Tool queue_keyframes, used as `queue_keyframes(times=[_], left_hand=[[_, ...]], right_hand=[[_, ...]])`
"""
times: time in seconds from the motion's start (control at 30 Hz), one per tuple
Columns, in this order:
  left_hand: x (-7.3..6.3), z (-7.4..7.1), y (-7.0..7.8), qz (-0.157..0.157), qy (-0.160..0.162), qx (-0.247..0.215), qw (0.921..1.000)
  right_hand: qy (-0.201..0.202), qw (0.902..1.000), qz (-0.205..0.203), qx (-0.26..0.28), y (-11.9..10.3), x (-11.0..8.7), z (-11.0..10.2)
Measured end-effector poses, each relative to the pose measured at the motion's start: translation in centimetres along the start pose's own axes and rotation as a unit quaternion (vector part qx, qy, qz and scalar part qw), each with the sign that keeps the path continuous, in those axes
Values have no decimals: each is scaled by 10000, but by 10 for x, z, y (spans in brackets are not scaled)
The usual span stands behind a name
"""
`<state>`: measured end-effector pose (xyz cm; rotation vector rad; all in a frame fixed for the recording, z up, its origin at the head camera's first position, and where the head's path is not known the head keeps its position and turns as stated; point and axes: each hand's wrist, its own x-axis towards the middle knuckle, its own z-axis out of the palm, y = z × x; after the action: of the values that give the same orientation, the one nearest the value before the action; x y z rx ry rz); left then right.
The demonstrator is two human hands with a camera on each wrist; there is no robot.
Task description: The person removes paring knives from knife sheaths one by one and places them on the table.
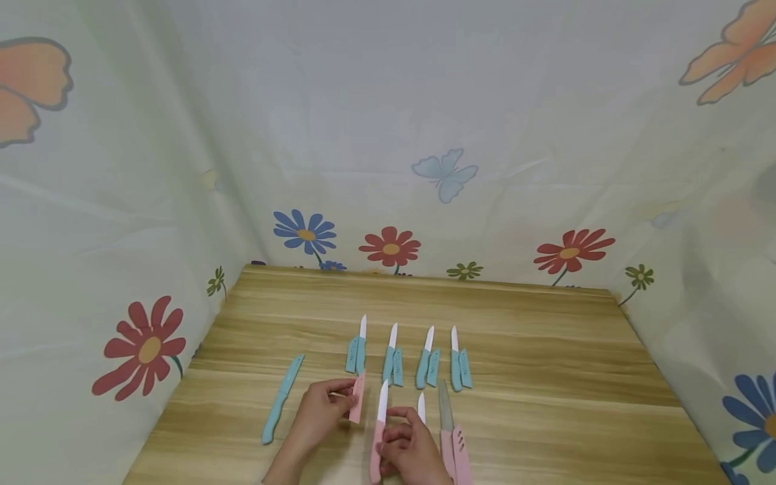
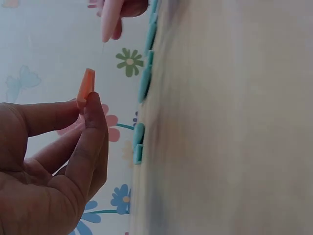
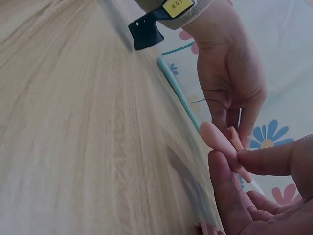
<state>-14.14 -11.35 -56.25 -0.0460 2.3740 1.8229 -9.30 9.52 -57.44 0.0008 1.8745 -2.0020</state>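
Note:
My left hand (image 1: 321,412) pinches a pink knife sheath (image 1: 358,400) between thumb and fingers, and the left wrist view shows this sheath (image 2: 86,85) held up above the table. Just to the right, my right hand (image 1: 413,446) grips the pink handle of a paring knife (image 1: 377,450), its white blade pointing away from me. The sheath and the knife are apart. Seen from the right wrist, the handle (image 3: 217,142) lies between thumb and fingertips. Another white blade (image 1: 421,406) shows past the right hand, which hides its lower part.
Beyond the hands stands a row of several teal knives (image 1: 456,369) with white blades, each beside its teal sheath (image 1: 465,368). A teal knife (image 1: 277,409), its blade covered, lies left. Right of my hands are a grey-bladed pink knife (image 1: 446,424) and a slotted pink sheath (image 1: 462,453).

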Motion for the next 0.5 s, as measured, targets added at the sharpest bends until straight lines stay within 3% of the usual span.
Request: queue_keyframes(times=[0.2, 0.5], left_hand=[[-11, 0, -11, 134, -133, 704, 9973], [-21, -2, -11, 52, -88, 1415, 9899]], right_hand=[[138, 9985, -187, -495, 0, 2, 4], [161, 9911, -369, -1267, -1, 8, 13]])
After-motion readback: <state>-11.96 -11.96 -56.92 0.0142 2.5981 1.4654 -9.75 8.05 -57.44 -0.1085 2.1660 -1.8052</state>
